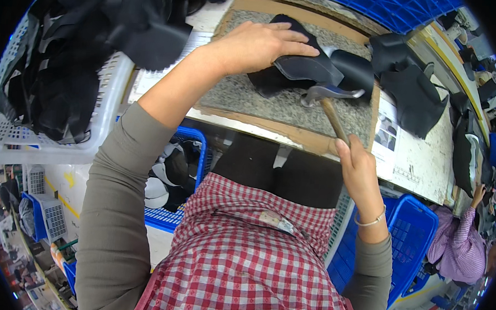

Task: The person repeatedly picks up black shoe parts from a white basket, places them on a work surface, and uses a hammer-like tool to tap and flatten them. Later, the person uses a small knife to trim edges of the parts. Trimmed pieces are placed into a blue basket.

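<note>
Black leather-like piece (313, 70) lies on one speckled stone slab (228, 98) on the desk (426, 169), partly covered by the left hand (269, 45), which rests on it with fingers outstretched. The right hand (356, 161) grips one hammer (335, 120) by its handle; the metal head overlaps the piece's lower right side, though I cannot tell whether they touch. At least two more black pieces (416, 100) lie right of the slab. To the left, one white basket (38, 154) is heaped with dark pieces (70, 87), too tangled to count. Three blue crates (420, 222) stand nearby: beyond the slab, lower left and lower right. Farther right is one co-worker (463, 253).
</note>
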`<move>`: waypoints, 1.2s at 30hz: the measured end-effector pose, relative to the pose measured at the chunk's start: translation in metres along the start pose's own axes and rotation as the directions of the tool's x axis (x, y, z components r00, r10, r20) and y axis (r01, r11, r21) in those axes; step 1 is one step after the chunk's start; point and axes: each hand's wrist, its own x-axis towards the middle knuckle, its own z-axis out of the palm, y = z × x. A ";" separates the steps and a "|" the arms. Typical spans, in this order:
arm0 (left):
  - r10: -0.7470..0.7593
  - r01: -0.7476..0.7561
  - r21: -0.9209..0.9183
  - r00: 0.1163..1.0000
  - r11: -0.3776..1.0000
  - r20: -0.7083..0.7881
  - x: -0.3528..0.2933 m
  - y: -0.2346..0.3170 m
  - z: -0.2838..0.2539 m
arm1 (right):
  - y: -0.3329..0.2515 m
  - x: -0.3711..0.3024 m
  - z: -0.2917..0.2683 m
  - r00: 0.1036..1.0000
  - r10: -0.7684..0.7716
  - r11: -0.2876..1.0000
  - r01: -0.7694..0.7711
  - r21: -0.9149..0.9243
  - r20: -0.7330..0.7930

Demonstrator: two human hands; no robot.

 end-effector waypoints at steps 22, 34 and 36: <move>-0.151 0.205 -0.498 0.978 0.843 0.147 0.046 -0.049 0.010 | -0.015 0.085 0.009 0.978 -0.182 0.915 0.207 -0.347 0.102; -0.304 0.113 -0.564 0.917 0.818 -0.257 0.012 -0.031 0.041 | 0.022 0.073 0.017 0.996 -0.081 0.953 0.066 -0.294 -0.038; -0.663 0.377 -0.690 0.722 0.618 -0.199 -0.013 0.001 0.048 | 0.022 0.062 0.023 0.998 0.046 0.981 -0.052 -0.187 -0.034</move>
